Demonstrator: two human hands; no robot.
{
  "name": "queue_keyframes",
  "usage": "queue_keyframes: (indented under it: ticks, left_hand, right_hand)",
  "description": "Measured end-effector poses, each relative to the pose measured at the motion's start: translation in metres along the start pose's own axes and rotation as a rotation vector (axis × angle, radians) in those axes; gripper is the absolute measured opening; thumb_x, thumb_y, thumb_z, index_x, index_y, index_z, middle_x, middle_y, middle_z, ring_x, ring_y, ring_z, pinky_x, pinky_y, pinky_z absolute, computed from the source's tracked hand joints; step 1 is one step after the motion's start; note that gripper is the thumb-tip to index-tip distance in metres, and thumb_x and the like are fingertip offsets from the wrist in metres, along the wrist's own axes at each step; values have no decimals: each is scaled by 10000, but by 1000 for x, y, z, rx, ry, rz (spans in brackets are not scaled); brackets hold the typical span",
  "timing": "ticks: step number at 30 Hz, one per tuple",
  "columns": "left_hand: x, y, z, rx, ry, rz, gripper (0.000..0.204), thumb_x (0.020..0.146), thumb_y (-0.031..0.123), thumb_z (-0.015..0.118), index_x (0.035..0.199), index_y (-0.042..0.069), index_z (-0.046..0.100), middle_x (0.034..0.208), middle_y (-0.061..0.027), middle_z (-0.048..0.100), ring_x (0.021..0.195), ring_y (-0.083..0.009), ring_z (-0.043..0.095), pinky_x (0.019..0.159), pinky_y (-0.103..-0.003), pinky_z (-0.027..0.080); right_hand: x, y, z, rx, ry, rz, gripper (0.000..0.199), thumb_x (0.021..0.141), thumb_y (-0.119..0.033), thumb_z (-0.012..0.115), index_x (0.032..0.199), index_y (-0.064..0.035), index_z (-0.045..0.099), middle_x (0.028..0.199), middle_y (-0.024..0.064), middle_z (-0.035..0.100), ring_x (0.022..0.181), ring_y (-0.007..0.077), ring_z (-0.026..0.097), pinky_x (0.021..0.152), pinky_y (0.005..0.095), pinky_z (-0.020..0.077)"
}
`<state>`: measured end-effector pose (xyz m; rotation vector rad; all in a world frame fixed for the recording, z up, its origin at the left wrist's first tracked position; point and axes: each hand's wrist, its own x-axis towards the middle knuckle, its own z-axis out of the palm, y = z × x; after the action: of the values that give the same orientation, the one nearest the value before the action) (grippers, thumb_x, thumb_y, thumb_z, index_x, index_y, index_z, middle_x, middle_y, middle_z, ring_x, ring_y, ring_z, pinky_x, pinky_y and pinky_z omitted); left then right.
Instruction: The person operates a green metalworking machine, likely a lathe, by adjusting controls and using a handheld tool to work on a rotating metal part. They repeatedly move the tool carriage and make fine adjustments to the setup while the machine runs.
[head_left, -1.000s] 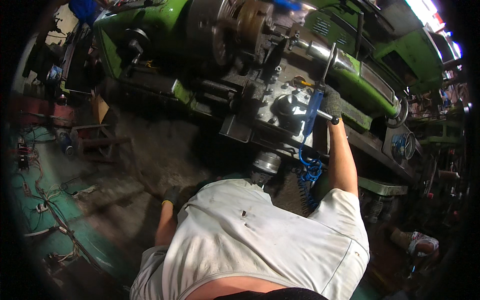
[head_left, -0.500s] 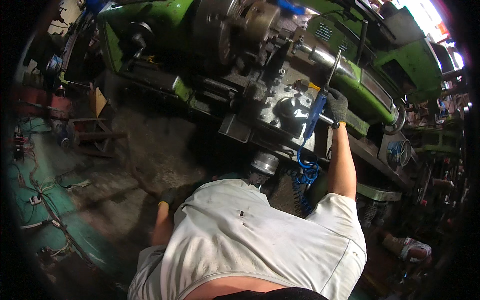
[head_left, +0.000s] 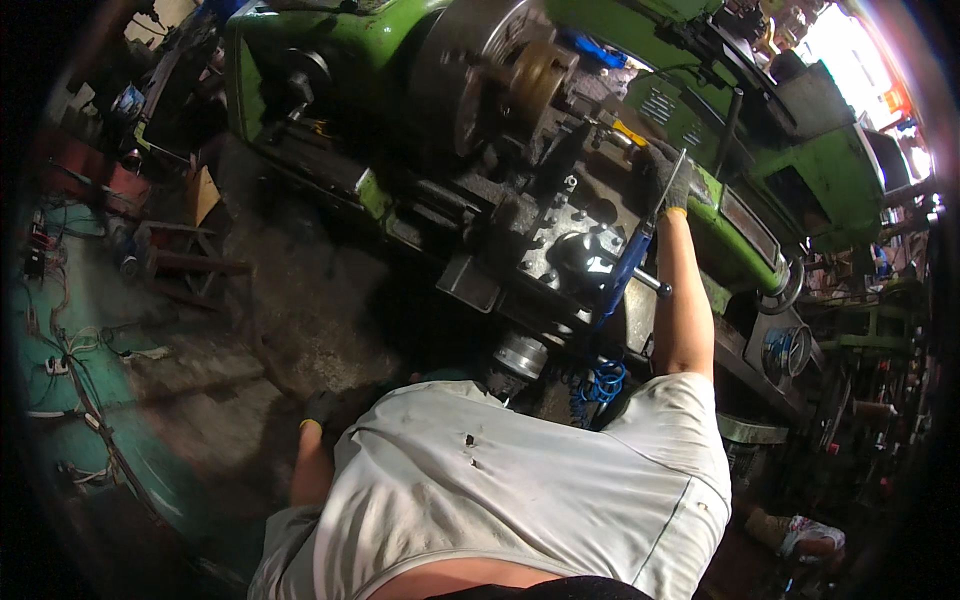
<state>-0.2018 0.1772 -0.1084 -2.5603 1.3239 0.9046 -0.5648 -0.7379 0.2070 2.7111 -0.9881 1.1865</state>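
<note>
Workshop, dim. Big green lathe fills upper half of frame, chuck upper centre, dark greasy carriage at centre. Right hand, gloved, up at upper right of centre, fingers closed round thin dark rod-like tool on carriage top. Blue hose runs down beside forearm to coil below. Left hand, dark glove, hangs low at centre left over gritty concrete floor; grip unclear. Cables strewn at left edge. White shirt fills bottom.
</note>
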Motion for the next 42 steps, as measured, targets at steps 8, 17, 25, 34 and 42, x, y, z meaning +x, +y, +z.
queue_keyframes:
  ticks: [8, 17, 25, 34, 42]
  left_hand:
    - [-52, 4, 18, -805, 111, -456, 500, 932, 520, 672, 1041, 44, 783, 1047, -202, 769, 962, -292, 721, 821, -442, 532]
    - [-58, 13, 22, -730, 112, -519, 562, 928, 574, 653, 1086, 50, 781, 1165, -249, 738, 1116, -421, 697, 936, -495, 522]
    - [-46, 13, 0, -525, 77, -541, 499, 951, 502, 610, 1226, 108, 743, 1257, -252, 703, 1185, -457, 655, 990, -506, 516]
    - [-39, 6, 16, -517, 10, -462, 480, 979, 483, 553, 1227, 117, 740, 1274, -247, 698, 1194, -463, 646, 1003, -525, 512]
    - [-29, -2, 2, -484, -5, -441, 479, 988, 478, 538, 1220, 111, 741, 1278, -246, 697, 1198, -460, 646, 1009, -529, 509]
  right_hand:
    - [52, -90, 9, 209, -159, 434, 320, 965, -212, 681, 1213, -29, 768, 946, 128, 801, 718, 174, 748, 676, 332, 581]
    - [53, -85, 4, 188, -130, 304, 309, 957, -239, 691, 1201, -71, 779, 1019, 150, 803, 712, 225, 766, 689, 364, 596]
    - [57, -101, -26, 135, -39, 235, 272, 971, -224, 663, 1155, -66, 784, 1004, 154, 795, 800, 281, 766, 743, 394, 584]
    - [-26, -110, -80, 89, -167, 483, 326, 963, -311, 697, 1124, -33, 757, 1068, 191, 759, 1000, 373, 722, 903, 478, 538]
    - [-82, -104, -79, 226, -125, 531, 280, 962, -179, 721, 1198, -32, 751, 1123, 180, 777, 1037, 226, 750, 898, 359, 556]
